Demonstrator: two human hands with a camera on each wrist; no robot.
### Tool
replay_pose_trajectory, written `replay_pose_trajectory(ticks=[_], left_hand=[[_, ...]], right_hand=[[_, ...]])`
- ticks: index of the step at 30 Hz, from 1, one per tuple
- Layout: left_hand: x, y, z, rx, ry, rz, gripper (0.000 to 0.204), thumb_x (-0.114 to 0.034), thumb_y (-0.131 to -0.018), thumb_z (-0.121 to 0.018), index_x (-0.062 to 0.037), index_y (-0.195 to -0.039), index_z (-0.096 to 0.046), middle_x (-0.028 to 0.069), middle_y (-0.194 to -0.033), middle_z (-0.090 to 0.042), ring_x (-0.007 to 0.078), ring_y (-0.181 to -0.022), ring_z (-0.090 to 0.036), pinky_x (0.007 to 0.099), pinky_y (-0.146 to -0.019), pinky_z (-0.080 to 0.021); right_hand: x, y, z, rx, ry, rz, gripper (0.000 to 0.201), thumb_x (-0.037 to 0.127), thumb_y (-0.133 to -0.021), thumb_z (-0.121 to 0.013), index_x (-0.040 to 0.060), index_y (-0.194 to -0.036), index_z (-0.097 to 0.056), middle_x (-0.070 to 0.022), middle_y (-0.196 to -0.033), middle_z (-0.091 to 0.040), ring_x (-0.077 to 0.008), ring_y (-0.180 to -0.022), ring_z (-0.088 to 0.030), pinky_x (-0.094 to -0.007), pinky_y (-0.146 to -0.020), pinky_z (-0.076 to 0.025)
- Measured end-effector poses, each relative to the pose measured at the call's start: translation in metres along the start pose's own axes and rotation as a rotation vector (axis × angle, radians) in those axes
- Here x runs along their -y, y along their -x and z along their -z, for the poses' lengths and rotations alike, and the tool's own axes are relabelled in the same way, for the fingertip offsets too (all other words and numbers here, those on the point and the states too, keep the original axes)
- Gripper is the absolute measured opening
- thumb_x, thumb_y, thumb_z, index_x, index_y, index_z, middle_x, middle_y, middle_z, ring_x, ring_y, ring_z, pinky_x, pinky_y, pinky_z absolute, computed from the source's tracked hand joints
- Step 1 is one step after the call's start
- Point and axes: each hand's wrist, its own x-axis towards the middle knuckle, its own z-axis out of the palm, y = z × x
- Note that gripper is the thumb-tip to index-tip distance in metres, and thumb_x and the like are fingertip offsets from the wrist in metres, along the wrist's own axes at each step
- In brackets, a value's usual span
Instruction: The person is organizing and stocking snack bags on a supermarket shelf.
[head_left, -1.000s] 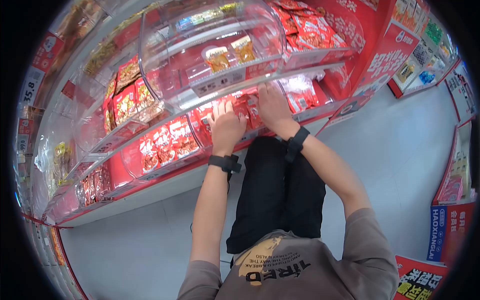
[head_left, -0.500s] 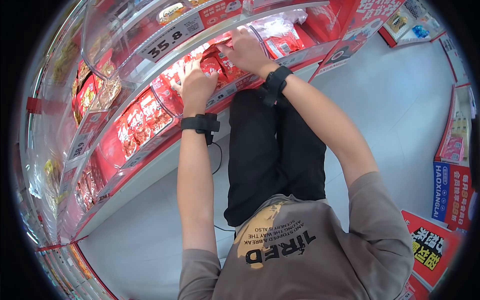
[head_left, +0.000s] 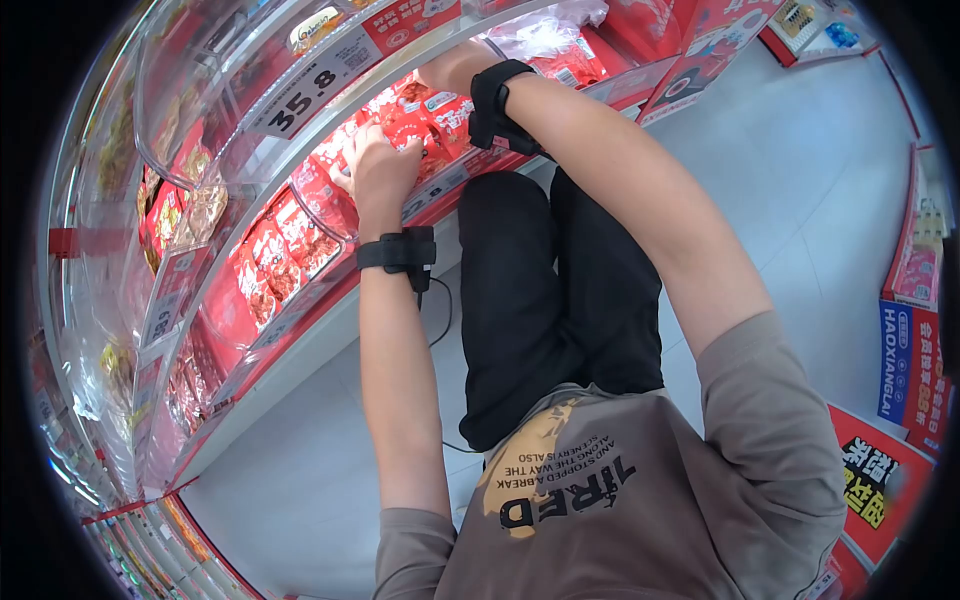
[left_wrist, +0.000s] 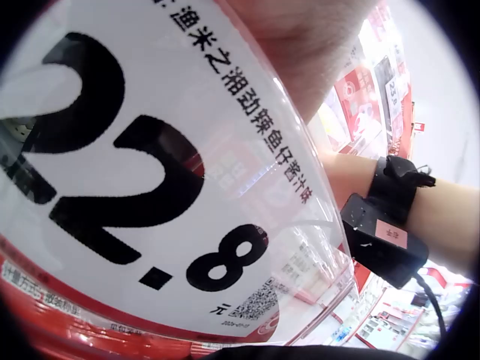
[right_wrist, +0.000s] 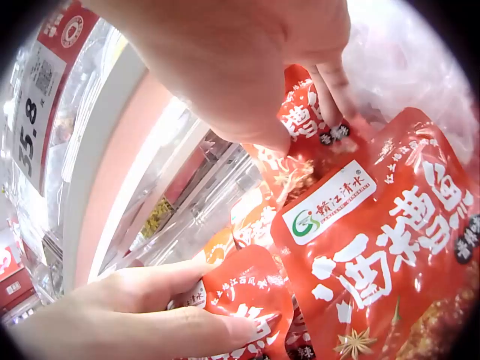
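Red snack packets fill a low clear bin, and both hands are among them. In the head view the left hand (head_left: 382,170) is at the bin's front. The right wrist view shows its fingers on both sides of a red packet (right_wrist: 244,289), pinching it. The right hand (head_left: 455,68) reaches further back, its fingers hidden under the upper shelf in the head view. In the right wrist view its thumb and fingers pinch another red packet (right_wrist: 304,120). A large red packet (right_wrist: 390,240) with white lettering lies between the hands.
Above the bin is a clear upper shelf with a 35.8 price label (head_left: 305,95). A 22.8 price label (left_wrist: 150,172) fronts the bin. Clear plastic wrapping (head_left: 550,30) lies in the compartment to the right. More red packets (head_left: 280,250) fill the left compartment.
The right hand has moved further back and left, under the upper shelf. The left hand stays at the packets with a slight shift. The head view has swung closer to the low bin.
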Motion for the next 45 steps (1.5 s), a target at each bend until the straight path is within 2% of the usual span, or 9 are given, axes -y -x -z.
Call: replay_pose_trajectory(ticks=[12, 15, 19, 21, 23, 28, 31, 36, 45], left_hand=[[-0.003, 0.004, 0.003, -0.005, 0.021, 0.008, 0.063, -0.038, -0.078, -0.063, -0.0026, -0.128, -0.047, 0.0121, -0.141, -0.04, 0.0277, -0.136, -0.028, 0.0587, -0.108, -0.014], [-0.001, 0.004, 0.0, -0.029, 0.024, -0.013, 0.062, -0.037, -0.078, -0.063, -0.0025, -0.127, -0.048, 0.0119, -0.141, -0.04, 0.0268, -0.136, -0.028, 0.0596, -0.107, -0.015], [0.005, 0.003, -0.007, -0.104, 0.066, -0.061, 0.056, -0.035, -0.077, -0.063, -0.0026, -0.122, -0.053, 0.0133, -0.138, -0.044, 0.0269, -0.132, -0.035, 0.0601, -0.106, -0.016], [0.01, 0.002, -0.01, -0.138, 0.123, -0.061, 0.052, -0.033, -0.077, -0.062, -0.0029, -0.119, -0.056, 0.0149, -0.135, -0.046, 0.0273, -0.13, -0.039, 0.0605, -0.106, -0.016], [0.011, 0.004, -0.019, -0.346, 0.152, -0.098, 0.046, -0.03, -0.076, -0.06, -0.0035, -0.114, -0.06, 0.0185, -0.118, -0.058, 0.0296, -0.118, -0.05, 0.0607, -0.102, -0.02], [0.01, 0.01, -0.01, -0.356, 0.206, -0.076, 0.041, -0.03, -0.077, -0.059, -0.0043, -0.108, -0.063, 0.0195, -0.098, -0.066, 0.0301, -0.105, -0.057, 0.0571, -0.101, -0.023], [0.012, 0.01, -0.007, -0.297, 0.234, -0.049, 0.034, -0.028, -0.077, -0.061, -0.0084, -0.105, -0.064, 0.0141, -0.123, -0.057, 0.0286, -0.116, -0.05, 0.0524, -0.104, -0.019], [0.01, 0.014, -0.007, -0.436, 0.263, -0.052, 0.023, -0.026, -0.077, -0.061, -0.0094, -0.094, -0.064, 0.0161, -0.097, -0.063, 0.0299, -0.107, -0.052, 0.0487, -0.101, -0.023], [0.012, 0.014, -0.005, -0.419, 0.263, -0.065, 0.021, -0.025, -0.078, -0.06, -0.01, -0.092, -0.064, 0.0162, -0.08, -0.061, 0.0301, -0.095, -0.055, 0.0489, -0.099, -0.023]], right_hand=[[0.003, -0.002, 0.015, 0.621, 0.284, 0.169, 0.033, 0.022, -0.087, -0.046, 0.004, -0.108, -0.065, -0.0182, -0.108, -0.064, -0.0328, -0.1, -0.062, -0.0446, -0.089, -0.046], [0.022, 0.027, 0.042, 0.521, 0.23, 0.112, 0.04, 0.034, -0.09, -0.047, 0.0045, -0.112, -0.063, -0.0175, -0.112, -0.063, -0.0339, -0.108, -0.058, -0.0474, -0.098, -0.037], [0.0, 0.085, 0.047, -0.112, -0.026, 0.546, 0.041, 0.037, -0.088, -0.057, -0.0008, -0.105, -0.063, -0.0199, -0.111, -0.061, -0.0329, -0.103, -0.059, -0.0441, -0.094, -0.041], [-0.011, 0.097, 0.094, 0.188, -0.366, 0.472, 0.035, 0.028, -0.087, -0.06, -0.0023, -0.105, -0.062, -0.0179, -0.108, -0.063, -0.0303, -0.101, -0.06, -0.0407, -0.091, -0.044], [-0.052, 0.109, 0.115, 0.066, -0.409, 0.003, 0.03, 0.021, -0.085, -0.059, -0.0034, -0.103, -0.062, -0.0179, -0.102, -0.064, -0.0312, -0.096, -0.062, -0.0396, -0.086, -0.047], [-0.162, 0.085, 0.081, 0.099, 0.105, -0.233, 0.049, 0.029, -0.077, -0.063, -0.0037, -0.113, -0.056, -0.0224, -0.102, -0.064, -0.039, -0.094, -0.062, -0.0431, -0.085, -0.048], [-0.173, 0.057, 0.065, 0.439, 0.191, -0.449, 0.068, 0.035, -0.073, -0.067, -0.0056, -0.123, -0.047, -0.0263, -0.112, -0.06, -0.0389, -0.105, -0.058, -0.0421, -0.089, -0.047], [-0.169, 0.038, 0.063, 0.575, -0.22, -0.717, 0.085, 0.039, -0.063, -0.081, -0.0081, -0.124, -0.046, -0.0196, -0.113, -0.06, -0.0286, -0.101, -0.059, -0.0394, -0.083, -0.048], [-0.172, 0.062, 0.091, 0.402, -0.238, -0.213, 0.028, 0.025, -0.079, -0.07, -0.0022, -0.075, -0.065, -0.0042, -0.057, -0.056, -0.0123, -0.055, -0.055, -0.0301, -0.052, -0.043]])
